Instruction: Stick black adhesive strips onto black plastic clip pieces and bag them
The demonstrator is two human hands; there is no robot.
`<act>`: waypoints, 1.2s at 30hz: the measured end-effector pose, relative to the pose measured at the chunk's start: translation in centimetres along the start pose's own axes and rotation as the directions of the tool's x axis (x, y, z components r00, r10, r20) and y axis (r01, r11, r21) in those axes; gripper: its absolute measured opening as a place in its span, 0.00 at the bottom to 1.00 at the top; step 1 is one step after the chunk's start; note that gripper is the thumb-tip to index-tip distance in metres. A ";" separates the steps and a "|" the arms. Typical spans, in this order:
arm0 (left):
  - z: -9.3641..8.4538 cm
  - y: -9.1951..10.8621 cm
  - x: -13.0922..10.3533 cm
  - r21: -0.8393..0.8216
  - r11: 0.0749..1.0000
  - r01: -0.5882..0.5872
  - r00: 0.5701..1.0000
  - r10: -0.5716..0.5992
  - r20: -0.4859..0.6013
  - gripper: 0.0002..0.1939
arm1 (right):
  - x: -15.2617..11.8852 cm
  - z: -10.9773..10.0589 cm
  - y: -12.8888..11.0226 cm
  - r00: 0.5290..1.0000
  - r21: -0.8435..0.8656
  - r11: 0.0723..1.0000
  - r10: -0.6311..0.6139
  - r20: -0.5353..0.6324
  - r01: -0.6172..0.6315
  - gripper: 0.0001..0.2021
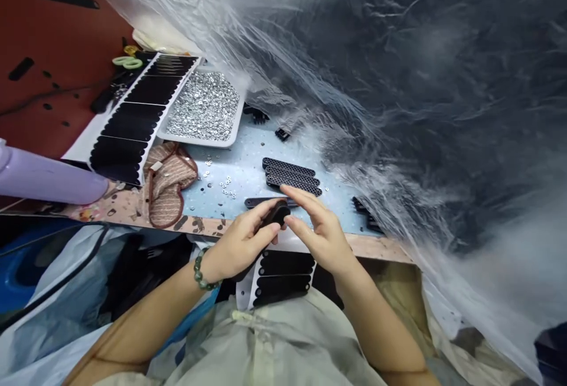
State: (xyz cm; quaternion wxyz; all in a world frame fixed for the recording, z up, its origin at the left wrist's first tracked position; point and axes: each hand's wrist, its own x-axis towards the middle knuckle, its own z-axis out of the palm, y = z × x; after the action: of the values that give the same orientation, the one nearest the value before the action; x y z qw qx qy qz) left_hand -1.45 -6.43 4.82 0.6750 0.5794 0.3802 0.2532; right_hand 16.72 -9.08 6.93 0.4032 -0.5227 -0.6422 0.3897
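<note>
My left hand [239, 243] is closed around a black strip-shaped piece with a rounded end [279, 213]; the fingers hide much of it. A green bead bracelet circles that wrist. My right hand [326, 237] is open, its thumb and forefinger stretched out and spread, with the thumb tip at or against the piece's rounded end. Just beyond the hands, several black perforated strips [292, 176] lie side by side on the blue tabletop. Another black strip [254, 202] lies nearer, partly covered by my left fingers. Below the hands is a white sheet with black rounded-end stickers [286, 276].
A white tray [230, 139] full of small metal nuts or washers stands at back left, beside a long sheet of black stickers [133, 115]. Also there are a striped cloth [166, 185], a purple bottle [48, 176] and green-handled scissors [127, 62]. Clear plastic sheeting [420, 90] fills the right.
</note>
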 end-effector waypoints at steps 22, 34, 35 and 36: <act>-0.2 -0.8 0.8 0.115 0.989 0.092 0.960 -0.119 0.252 0.22 | -2.7 -1.9 4.0 0.987 -0.070 0.996 -0.047 0.153 0.058 0.13; 0.9 -4.5 -5.8 0.336 0.911 0.241 0.964 -0.266 0.030 0.17 | -4.8 -2.2 9.1 0.983 -0.606 0.792 -0.160 -0.089 0.075 0.11; 1.5 -5.1 -5.6 0.273 0.927 0.257 0.963 -0.271 0.014 0.14 | -4.8 -2.2 9.0 0.985 -0.622 0.779 -0.159 -0.071 0.081 0.14; 2.0 -5.5 -5.3 0.204 0.939 0.277 0.960 -0.281 -0.010 0.12 | -4.9 -2.2 8.7 0.985 -0.629 0.773 -0.160 -0.063 0.085 0.17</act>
State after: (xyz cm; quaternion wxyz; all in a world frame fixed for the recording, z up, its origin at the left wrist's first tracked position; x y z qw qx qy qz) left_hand -3.45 -12.84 0.67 0.6449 0.5880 0.4758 0.1094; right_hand 22.46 -12.40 -0.86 0.2677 -0.6045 -0.7438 0.0982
